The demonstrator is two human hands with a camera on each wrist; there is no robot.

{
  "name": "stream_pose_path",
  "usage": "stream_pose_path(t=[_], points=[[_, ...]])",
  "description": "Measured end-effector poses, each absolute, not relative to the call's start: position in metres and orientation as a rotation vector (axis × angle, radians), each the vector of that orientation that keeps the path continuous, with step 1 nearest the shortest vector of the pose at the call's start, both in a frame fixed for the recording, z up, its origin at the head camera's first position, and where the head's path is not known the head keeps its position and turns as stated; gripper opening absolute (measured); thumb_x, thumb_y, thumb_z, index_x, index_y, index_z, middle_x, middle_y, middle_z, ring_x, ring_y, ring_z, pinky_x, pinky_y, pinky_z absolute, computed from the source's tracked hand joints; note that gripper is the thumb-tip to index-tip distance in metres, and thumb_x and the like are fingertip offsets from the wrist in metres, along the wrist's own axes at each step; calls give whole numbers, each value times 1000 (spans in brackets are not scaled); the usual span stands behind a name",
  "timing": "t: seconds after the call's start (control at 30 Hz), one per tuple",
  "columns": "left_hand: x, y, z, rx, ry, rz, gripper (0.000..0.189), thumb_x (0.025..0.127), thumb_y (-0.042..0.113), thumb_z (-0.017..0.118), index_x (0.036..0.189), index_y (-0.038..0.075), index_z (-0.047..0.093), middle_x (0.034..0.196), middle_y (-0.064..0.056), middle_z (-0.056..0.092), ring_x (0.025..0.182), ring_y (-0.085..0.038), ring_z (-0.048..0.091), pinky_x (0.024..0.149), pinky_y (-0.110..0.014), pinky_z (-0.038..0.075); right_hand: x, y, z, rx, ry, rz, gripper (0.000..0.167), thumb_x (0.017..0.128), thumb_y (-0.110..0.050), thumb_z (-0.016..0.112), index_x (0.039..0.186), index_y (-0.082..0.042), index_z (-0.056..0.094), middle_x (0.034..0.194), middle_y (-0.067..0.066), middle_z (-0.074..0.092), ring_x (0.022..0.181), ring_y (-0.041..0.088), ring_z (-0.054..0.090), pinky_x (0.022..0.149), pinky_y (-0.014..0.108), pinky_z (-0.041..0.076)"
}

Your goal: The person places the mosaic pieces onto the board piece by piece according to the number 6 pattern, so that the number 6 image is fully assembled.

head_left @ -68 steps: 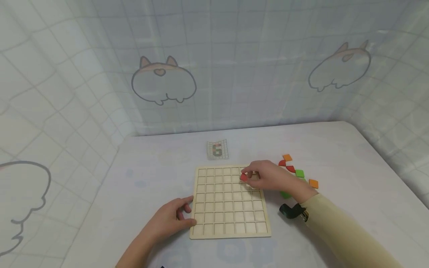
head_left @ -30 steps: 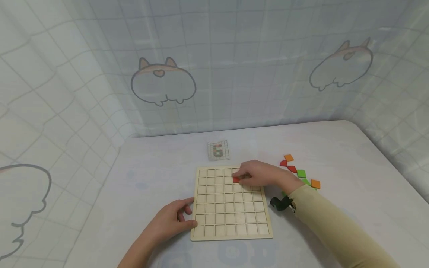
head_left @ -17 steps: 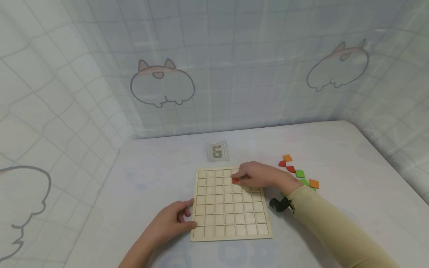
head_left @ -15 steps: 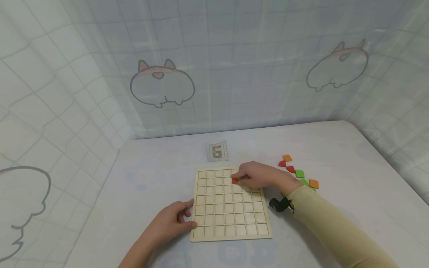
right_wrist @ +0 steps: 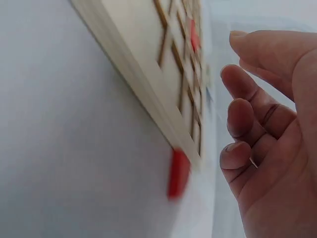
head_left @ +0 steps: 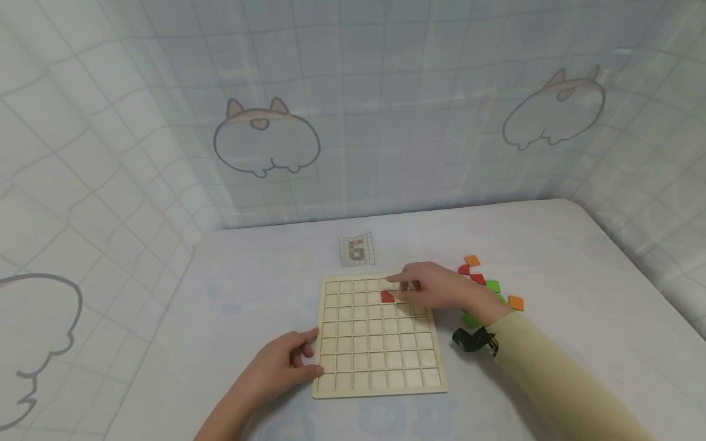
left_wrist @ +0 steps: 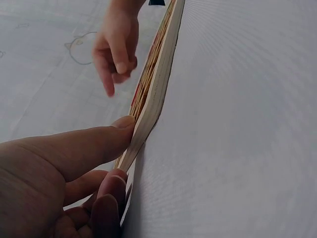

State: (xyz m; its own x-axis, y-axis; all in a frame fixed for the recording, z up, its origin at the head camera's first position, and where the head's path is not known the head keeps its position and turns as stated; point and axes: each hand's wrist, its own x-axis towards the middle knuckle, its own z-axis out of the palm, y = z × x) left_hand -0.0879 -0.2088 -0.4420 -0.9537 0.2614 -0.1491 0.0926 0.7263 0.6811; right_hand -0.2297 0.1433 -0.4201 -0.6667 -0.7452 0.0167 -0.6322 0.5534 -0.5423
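A pale wooden grid board [head_left: 368, 343] lies flat on the table. At its left edge my left hand [head_left: 284, 362] pinches the rim; in the left wrist view the thumb [left_wrist: 94, 144] lies on the upper side and the fingers curl against the edge below. One red quarter-circle tile [head_left: 387, 297] sits in a square of the second row from the far edge. Above the board's far right part hovers my right hand [head_left: 432, 285], holding nothing. Its index finger points left and the other fingers are loosely bent, as the right wrist view also shows.
Right of the board lie loose tiles: red [head_left: 477, 279], green [head_left: 493, 286] and orange [head_left: 516, 302], partly hidden by the right forearm. Behind the board is a small grid card [head_left: 357, 249] with a coloured figure. A patterned cloth wall [head_left: 375, 122] closes off the back.
My right hand brought the red tile leftward over the board and pressed it into a square. It has now let go and moved slightly up and right. The left hand has stayed put.
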Motion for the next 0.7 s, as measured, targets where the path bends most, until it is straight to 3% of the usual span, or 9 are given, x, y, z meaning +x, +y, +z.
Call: stream_pose_path(t=[0.33, 0.57, 0.7], points=[[-90, -208, -445, 277, 2692, 1044, 76, 76, 43, 85, 140, 12, 58, 94, 12, 58, 70, -8, 52, 61, -26, 44, -215, 212, -408, -917, 2730, -931, 37, 95, -23, 69, 130, -14, 65, 109, -9, 65, 86, 10, 56, 71, 31, 50], [-90, -209, -447, 252, 2699, 1058, 76, 74, 43, 86, 139, 14, 59, 94, 12, 58, 70, -8, 52, 61, -26, 44, -196, 260, -417, -774, 2830, -954, 34, 94, -23, 71, 126, -15, 68, 100, -10, 63, 85, 13, 56, 74, 29, 50], [-90, -210, -448, 257, 2706, 1063, 76, 74, 42, 86, 139, 14, 59, 94, 12, 58, 70, -8, 52, 61, -26, 44, -185, 282, -421, -689, 2870, -952, 32, 93, -20, 72, 125, -17, 69, 104, -8, 64, 84, 14, 57, 71, 28, 50]])
